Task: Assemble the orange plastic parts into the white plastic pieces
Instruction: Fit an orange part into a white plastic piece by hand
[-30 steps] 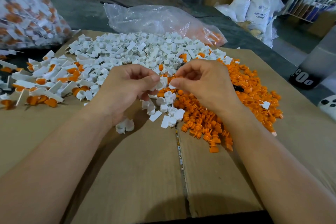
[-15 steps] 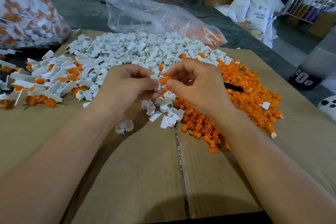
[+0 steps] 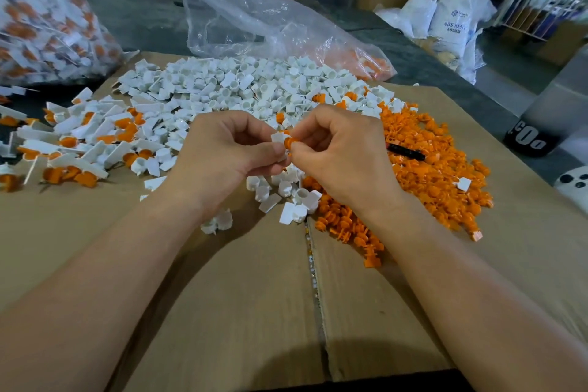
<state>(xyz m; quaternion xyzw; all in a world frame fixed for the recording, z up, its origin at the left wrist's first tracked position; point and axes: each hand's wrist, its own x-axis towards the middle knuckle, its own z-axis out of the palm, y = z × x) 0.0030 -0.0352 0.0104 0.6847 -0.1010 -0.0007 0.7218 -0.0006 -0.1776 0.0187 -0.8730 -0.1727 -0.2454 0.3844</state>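
Note:
My left hand (image 3: pixel 222 156) pinches a small white plastic piece (image 3: pixel 277 137) between thumb and fingers. My right hand (image 3: pixel 343 156) pinches an orange plastic part (image 3: pixel 289 141) and holds it against that white piece. Both hands meet above the cardboard (image 3: pixel 241 296). Behind them lies a wide heap of loose white pieces (image 3: pixel 241 89). A heap of loose orange parts (image 3: pixel 436 169) spreads to the right. Joined white-and-orange pieces (image 3: pixel 82 140) lie in a pile at the left.
A clear plastic bag (image 3: pixel 264 22) with some orange parts lies behind the heaps. A large bag of joined pieces (image 3: pixel 41 16) stands at far left. A black pen-like object (image 3: pixel 405 149) rests on the orange heap. White sacks (image 3: pixel 451 13) and cartons stand at the back right.
The right hand brought an orange part to the white piece held in the left hand, and the two now touch. Both hands rose slightly.

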